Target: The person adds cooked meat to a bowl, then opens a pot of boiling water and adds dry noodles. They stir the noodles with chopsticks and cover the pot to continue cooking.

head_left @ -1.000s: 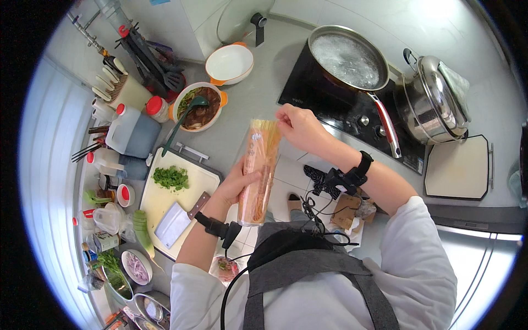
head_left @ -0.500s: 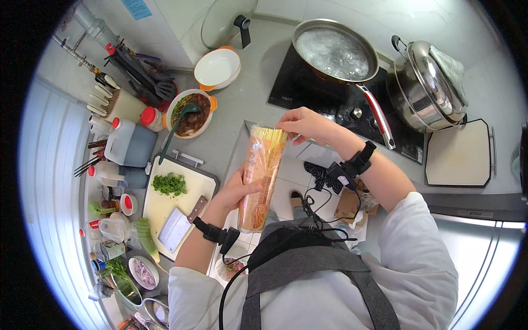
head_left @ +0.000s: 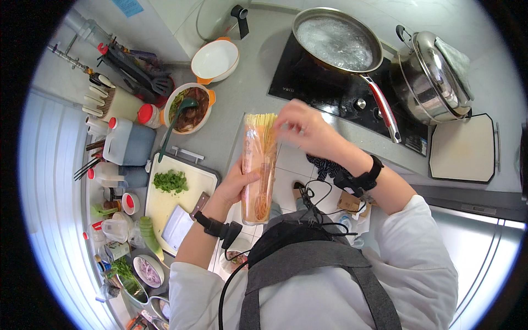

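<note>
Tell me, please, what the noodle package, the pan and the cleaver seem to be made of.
Noodle package: likely thin, glossy plastic film; light glints along it and the noodles show through near the top.
Pan: apparently metal, because its silvery rim looks shiny.
Cleaver: smooth, pale grey blade, probably steel; brown handle, perhaps wood, though plastic is possible.

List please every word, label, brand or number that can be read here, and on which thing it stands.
I leave wording and brands uncopied; print shows here:
Noodle packet in the left hand: characters and a picture on the wrapper, mostly blurred.
Black cooktop: small pale lettering near its left corner.
Corner sticker on the cooktop: too small to read.
Blue sheet, upper left: too small to read.
</note>
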`<state>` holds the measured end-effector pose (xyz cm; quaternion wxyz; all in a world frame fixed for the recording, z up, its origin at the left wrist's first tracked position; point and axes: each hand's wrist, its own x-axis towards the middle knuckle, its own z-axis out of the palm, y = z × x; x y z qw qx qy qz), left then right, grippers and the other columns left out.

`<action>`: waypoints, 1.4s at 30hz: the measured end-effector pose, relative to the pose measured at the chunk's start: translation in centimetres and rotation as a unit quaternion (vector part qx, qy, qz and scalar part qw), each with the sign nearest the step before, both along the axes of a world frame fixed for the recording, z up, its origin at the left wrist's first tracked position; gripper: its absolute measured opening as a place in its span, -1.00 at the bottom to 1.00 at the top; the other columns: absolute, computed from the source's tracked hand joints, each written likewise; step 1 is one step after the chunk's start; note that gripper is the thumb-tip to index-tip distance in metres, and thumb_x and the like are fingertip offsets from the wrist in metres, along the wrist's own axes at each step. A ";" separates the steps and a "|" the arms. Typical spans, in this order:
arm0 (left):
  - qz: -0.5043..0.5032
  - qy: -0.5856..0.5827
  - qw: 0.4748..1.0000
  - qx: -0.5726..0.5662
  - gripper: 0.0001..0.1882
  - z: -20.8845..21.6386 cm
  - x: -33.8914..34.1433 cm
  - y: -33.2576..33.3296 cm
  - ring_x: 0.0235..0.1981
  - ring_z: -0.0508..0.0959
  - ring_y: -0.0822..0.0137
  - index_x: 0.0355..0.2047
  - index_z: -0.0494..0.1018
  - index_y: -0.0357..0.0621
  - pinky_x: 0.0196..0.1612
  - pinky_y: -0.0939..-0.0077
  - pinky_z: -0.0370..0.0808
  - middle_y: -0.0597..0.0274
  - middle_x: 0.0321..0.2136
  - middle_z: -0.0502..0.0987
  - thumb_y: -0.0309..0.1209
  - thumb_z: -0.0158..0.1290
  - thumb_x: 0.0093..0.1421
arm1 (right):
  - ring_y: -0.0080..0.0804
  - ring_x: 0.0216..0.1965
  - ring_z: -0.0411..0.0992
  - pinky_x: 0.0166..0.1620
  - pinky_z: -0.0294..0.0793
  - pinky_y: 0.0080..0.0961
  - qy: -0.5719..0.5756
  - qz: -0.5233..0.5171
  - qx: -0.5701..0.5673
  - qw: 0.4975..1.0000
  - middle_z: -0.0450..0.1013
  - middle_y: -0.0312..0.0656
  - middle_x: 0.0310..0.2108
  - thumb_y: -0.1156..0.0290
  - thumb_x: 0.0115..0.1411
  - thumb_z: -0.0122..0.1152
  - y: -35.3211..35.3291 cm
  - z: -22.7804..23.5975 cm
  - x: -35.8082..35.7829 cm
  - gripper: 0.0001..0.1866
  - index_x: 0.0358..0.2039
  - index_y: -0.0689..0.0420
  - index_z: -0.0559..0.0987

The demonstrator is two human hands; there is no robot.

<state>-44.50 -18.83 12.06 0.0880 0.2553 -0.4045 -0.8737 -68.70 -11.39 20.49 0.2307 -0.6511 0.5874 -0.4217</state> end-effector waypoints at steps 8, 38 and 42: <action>0.002 0.007 1.000 -0.001 -0.11 0.4 -1.0 -0.3 -0.15 0.58 0.05 0.20 0.05 -0.21 -0.12 0.14 0.59 0.02 -0.07 0.44 -0.23 0.32 -0.02 | -0.16 -0.28 0.44 -0.32 0.52 -0.30 0.229 0.045 -0.098 0.967 0.38 -0.16 -0.32 0.50 -0.05 0.17 0.1 0.5 2.6 -0.83 -0.39 0.13 0.44; 0.035 0.056 0.997 0.047 -0.23 2.8 -0.6 -0.1 -0.26 0.61 0.09 0.07 0.25 -0.28 -0.24 0.23 0.62 0.02 -0.20 0.51 -0.27 0.33 -0.11 | -0.38 -0.40 0.47 -0.42 0.47 -0.48 -0.014 -0.046 0.061 0.997 0.45 -0.14 -0.37 0.48 0.16 0.19 2.3 3.0 0.7 -0.84 -0.23 0.20 0.52; 0.031 0.039 0.999 0.015 -0.16 1.9 -1.0 0.7 -0.25 0.61 0.11 0.10 0.22 -0.25 -0.18 0.19 0.60 0.04 -0.17 0.51 -0.28 0.38 -0.16 | -0.40 -0.37 0.48 -0.31 0.48 -0.53 -0.073 -0.100 0.054 0.991 0.49 -0.13 -0.34 0.51 0.17 0.12 0.3 4.1 -0.2 -0.84 -0.22 0.22 0.54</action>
